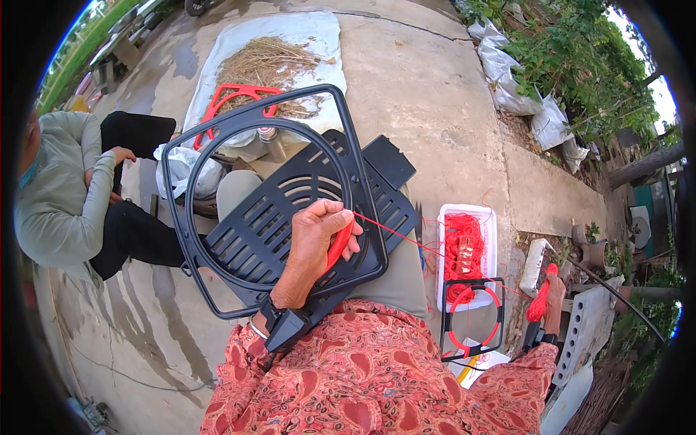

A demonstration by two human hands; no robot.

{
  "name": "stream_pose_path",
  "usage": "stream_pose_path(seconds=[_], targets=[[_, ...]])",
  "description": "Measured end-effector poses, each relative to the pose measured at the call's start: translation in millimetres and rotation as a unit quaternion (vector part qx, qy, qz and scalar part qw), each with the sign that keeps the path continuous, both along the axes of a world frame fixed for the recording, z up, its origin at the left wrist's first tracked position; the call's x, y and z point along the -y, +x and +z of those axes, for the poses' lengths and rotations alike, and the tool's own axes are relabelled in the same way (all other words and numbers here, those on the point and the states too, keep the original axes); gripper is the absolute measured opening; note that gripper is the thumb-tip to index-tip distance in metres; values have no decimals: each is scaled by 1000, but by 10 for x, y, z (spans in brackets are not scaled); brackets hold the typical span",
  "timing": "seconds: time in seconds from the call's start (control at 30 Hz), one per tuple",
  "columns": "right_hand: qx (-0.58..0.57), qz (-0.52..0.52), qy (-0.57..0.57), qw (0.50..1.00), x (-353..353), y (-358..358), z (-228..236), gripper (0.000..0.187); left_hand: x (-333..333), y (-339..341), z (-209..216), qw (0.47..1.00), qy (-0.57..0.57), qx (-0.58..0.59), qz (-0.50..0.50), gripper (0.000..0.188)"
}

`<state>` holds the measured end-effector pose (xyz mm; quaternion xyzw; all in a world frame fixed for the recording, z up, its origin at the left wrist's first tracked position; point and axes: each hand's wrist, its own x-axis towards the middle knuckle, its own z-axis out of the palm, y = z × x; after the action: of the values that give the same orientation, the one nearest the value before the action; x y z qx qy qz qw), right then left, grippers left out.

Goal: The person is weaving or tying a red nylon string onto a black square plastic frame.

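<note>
My left hand (pixel 319 243) is closed around the inner ring of a large black frame (pixel 351 109), at a short stretch wound in red cord (pixel 338 246). The frame leans over a black slatted plastic panel (pixel 250 235) lying across my lap. Out to the far right, my right hand (pixel 555 293) grips a bundle of red cord (pixel 537 303). From the ring by my left hand, a thin strand of this cord runs rightward to the bundle, passing over a white basket (pixel 494 225). Each wrist carries a dark strapped device.
Tangled red cord (pixel 460 243) fills the basket. Against it leans a smaller black frame (pixel 444 330) with a red-wound ring. A seated person (pixel 65 196) is at left. Ahead, a white sheet (pixel 312 32) bears dry stalks (pixel 261 61) and a red frame (pixel 217 101); a metal flask (pixel 272 145) stands nearer.
</note>
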<state>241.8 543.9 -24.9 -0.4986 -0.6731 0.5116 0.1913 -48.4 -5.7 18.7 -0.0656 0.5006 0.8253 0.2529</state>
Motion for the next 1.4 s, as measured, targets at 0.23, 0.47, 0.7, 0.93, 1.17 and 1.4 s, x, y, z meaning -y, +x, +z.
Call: stream_pose_path(seconds=[0.23,0.47,0.7,0.93,1.17,1.4], targets=[[-97,184,-147,967,1551,-1187,273,26,-11,-33,-31,1000,18,0,-10,16],[-15,562,-26,827,3139,-1971,1048,56,30,24,-69,996,-61,-37,49,19],[49,579,63,811,3543,-1810,953,42,-204,204,-178,973,-194,-119,20,25],[-56,566,348,745,3986,-2130,843,31,-290,286,-190,850,-420,-294,123,25],[-126,545,337,757,4039,-2217,785,50,-255,202,-157,815,-463,-313,153,24],[-107,521,301,791,3906,-2078,553,37,-196,164,-103,803,-462,-348,147,23]])
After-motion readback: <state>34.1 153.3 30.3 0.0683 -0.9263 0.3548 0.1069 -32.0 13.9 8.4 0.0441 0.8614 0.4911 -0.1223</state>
